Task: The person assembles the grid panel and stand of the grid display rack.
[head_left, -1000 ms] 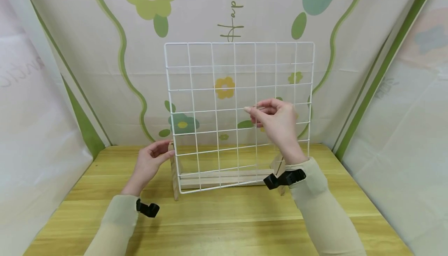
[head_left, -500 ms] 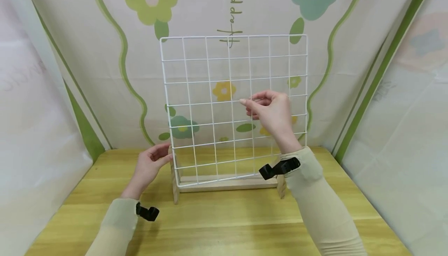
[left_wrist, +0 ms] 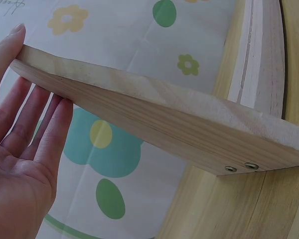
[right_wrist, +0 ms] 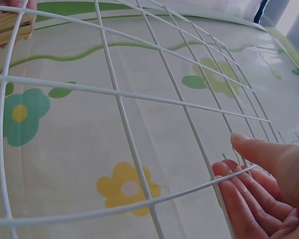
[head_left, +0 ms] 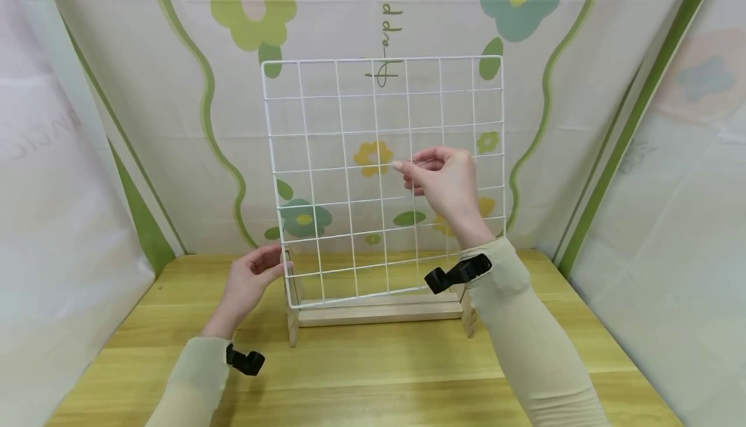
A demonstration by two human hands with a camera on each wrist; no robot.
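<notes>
A white wire grid panel (head_left: 382, 199) stands nearly upright in the head view, slightly tilted. My right hand (head_left: 445, 177) pinches its wires right of the middle, with thumb in front and fingers behind. Below and behind it is a pale wooden stand (head_left: 379, 315) with a side board at each end and a crossbar between. My left hand (head_left: 247, 281) holds the upper end of the left board. In the left wrist view, the thumb is on the edge of that board (left_wrist: 139, 102) and the fingertips touch its outer face. The grid's lower edge hangs above the crossbar.
The stand rests on a yellow wood-grain table (head_left: 350, 375). A flower-printed cloth (head_left: 326, 19) rises behind it, with cloth walls on both sides. Two metal screw heads (left_wrist: 250, 166) show low on the left board.
My right hand has raised the grid and shifted it a little left, so its lower edge sits higher against the stand. The left hand stays at the left board. The head view has tilted slightly.
</notes>
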